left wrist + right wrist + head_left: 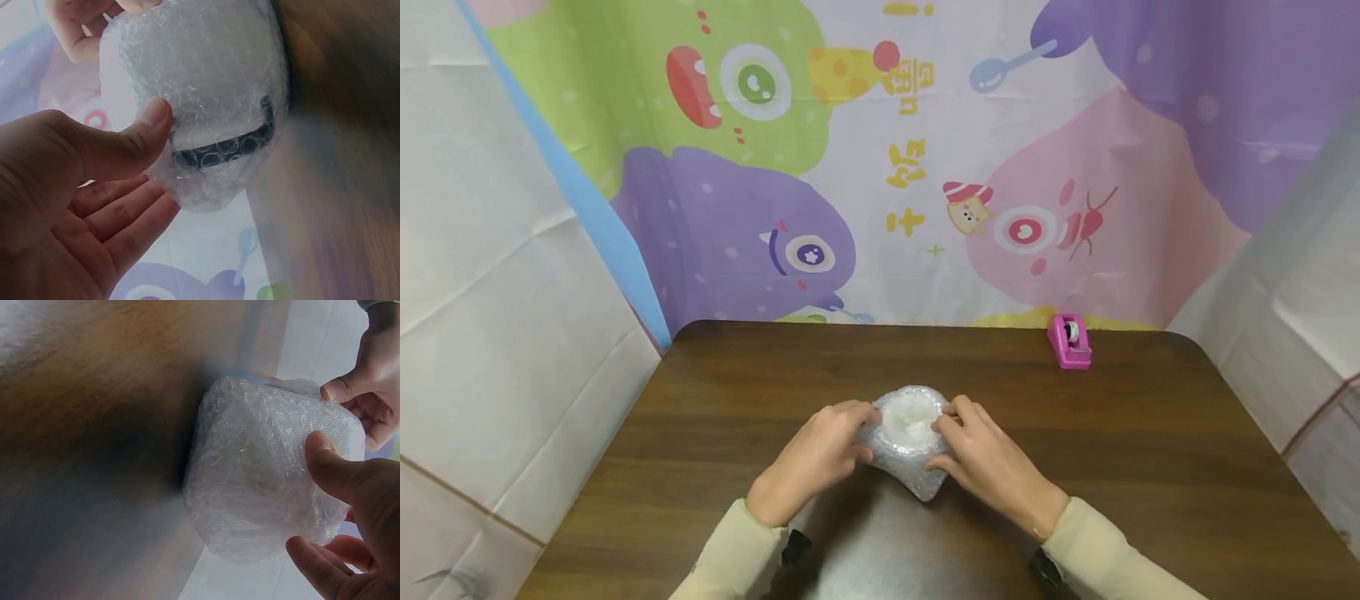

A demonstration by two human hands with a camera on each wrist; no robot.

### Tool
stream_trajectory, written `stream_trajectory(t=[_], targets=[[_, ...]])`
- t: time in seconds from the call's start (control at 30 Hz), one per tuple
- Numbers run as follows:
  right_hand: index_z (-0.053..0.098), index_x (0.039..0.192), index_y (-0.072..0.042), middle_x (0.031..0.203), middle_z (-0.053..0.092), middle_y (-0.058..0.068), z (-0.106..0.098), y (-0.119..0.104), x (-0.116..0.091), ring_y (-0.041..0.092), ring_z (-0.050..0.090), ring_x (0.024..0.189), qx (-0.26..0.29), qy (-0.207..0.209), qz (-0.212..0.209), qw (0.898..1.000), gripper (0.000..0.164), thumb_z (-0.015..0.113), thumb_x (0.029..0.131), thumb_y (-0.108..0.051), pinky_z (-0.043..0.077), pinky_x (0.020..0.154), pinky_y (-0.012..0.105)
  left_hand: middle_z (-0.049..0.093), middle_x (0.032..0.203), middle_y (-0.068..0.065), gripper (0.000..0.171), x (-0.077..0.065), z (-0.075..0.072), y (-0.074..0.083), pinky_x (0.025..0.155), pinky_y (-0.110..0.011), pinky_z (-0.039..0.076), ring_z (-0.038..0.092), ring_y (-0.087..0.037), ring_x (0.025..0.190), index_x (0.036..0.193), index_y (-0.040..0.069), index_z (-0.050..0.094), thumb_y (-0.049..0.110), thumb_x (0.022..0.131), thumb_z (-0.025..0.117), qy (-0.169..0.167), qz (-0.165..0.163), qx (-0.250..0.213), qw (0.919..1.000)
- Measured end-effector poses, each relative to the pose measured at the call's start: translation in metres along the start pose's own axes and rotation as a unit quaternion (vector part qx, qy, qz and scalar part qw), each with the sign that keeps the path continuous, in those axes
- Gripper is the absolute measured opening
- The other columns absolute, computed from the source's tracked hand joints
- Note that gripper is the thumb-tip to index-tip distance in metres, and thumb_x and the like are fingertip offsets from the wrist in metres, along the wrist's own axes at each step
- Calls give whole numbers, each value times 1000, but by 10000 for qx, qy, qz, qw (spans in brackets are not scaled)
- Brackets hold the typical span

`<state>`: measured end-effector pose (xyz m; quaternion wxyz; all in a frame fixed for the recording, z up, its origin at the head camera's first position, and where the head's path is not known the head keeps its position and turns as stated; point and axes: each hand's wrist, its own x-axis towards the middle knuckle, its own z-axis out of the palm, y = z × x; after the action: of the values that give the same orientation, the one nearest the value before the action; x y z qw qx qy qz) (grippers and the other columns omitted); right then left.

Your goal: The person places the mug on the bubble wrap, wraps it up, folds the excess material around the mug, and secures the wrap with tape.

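A bundle in clear bubble wrap point(906, 458) stands on the table between both hands, with a round white hollow in its top. Through the wrap in the left wrist view shows a dark, bent strip point(225, 147); what is wrapped cannot be told for sure. My left hand point(823, 446) grips one side of the bundle, thumb on the near face and fingers behind. On the opposite side my right hand point(992, 462) holds it between thumb and fingers, its fingertips at the rim. The right wrist view shows the crinkled bubble wrap point(262, 469) close up.
A pink tape dispenser point(1071, 342) stands near the back right of the brown wooden table point(737, 375). A cartoon-printed curtain point(880, 275) hangs right behind the table's back edge. Pale sheets point(512, 292) rise at the left and right.
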<state>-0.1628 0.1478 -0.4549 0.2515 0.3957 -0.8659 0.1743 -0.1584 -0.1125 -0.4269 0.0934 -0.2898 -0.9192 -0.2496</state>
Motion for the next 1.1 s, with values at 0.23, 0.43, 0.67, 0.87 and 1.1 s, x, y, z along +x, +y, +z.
stream_trajectory(t=[0.23,0.43,0.67,0.87,1.1], targets=[[66,101,-6,109,56,10,6,-3,11,22,61,96,-18,-136,56,9999,42,89,77,-32,59,80,29,74,107,-8,40,-1,-3,-7,88,-39,59,71,-23,102,107,4,69,-7,72,87,62,-182,42,9998],[65,101,-6,108,55,10,13,-2,18,23,62,97,-41,-100,-5,9999,41,87,79,-33,59,81,29,75,106,-9,40,0,-6,-12,87,-40,59,72,-25,100,105,4,69,-9,71,86,171,-244,248,9992],[64,100,-7,104,54,9,21,-3,27,22,60,94,-23,-23,-70,10000,40,87,80,-33,58,80,29,74,105,-9,40,-1,-9,-18,84,-39,59,72,-25,98,105,4,70,-11,71,85,218,-438,234,9985],[63,98,-7,104,54,9,29,-3,36,21,58,93,94,5,-80,9999,40,87,80,-33,57,79,28,73,110,-11,41,-3,-13,-25,88,-40,59,72,-28,104,108,3,74,-11,72,85,343,-732,40,9967],[65,104,-6,103,55,9,40,-3,46,20,58,89,193,113,-61,9997,40,86,82,-32,56,77,29,77,104,-11,39,-4,-13,-34,82,-40,60,73,-27,98,108,2,76,-12,72,85,816,-873,327,9923]])
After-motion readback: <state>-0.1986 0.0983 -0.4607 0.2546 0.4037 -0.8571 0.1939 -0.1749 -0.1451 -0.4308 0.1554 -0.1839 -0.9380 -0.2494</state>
